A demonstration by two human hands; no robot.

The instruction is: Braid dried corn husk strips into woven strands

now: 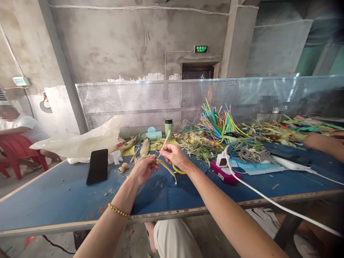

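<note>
Both hands meet above the middle of the blue table (80,200), pinching a pale, dried strip that looks like corn husk (170,170). My left hand (143,168), with a gold beaded bracelet at the wrist, is closed on it at the left. Close beside it, the fingers of my right hand (174,157) are also closed on the strip. One end points up past the fingers and another hangs below toward the tabletop. A yellow loop (178,171) shows partly behind my right wrist. The exact grip between the fingertips is too small to make out.
A black phone (97,167), plastic sheet (80,141) and green bottle (168,129) stand left and behind. Colourful sticks (219,123) and dried plant scraps (200,148) line the back. Rightward are a pink power strip (225,172), white cable (263,194) and another person's arm (322,145).
</note>
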